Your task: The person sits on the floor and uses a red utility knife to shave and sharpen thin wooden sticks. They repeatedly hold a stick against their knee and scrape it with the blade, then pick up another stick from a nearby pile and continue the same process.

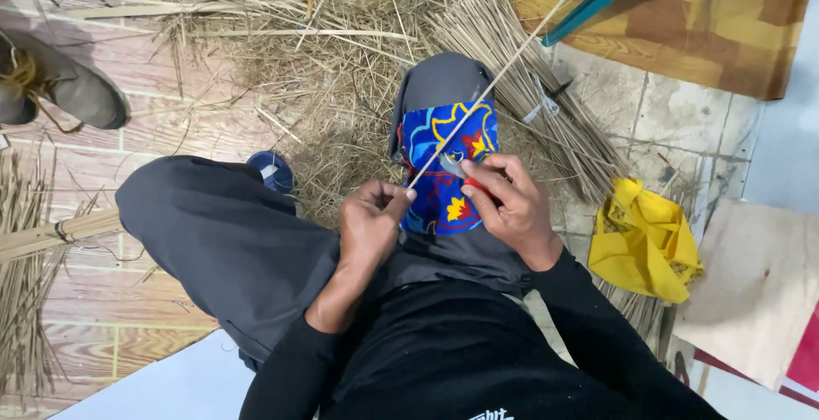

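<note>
Dry, rough straw stick [503, 70], bright printed cloth [444, 173] (matt), small glinting metal blade [452, 165].

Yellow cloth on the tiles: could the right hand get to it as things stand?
Probably yes. The yellow cloth lies on the floor just beside the right hand, with nothing between them, though that hand now holds a small blade against the thin stick.

Hemmed in ahead by a heap of loose straw [281, 53] and a bundle of cut stalks [529, 87] lying just past the raised knee. Open tiled floor [682, 130] to the right, up to a yellow bag [641, 237] and a board [759, 292]. Leftward, passage narrowed by a bent leg [213, 241], shoes [60, 87] and tied reeds [51, 232].
</note>
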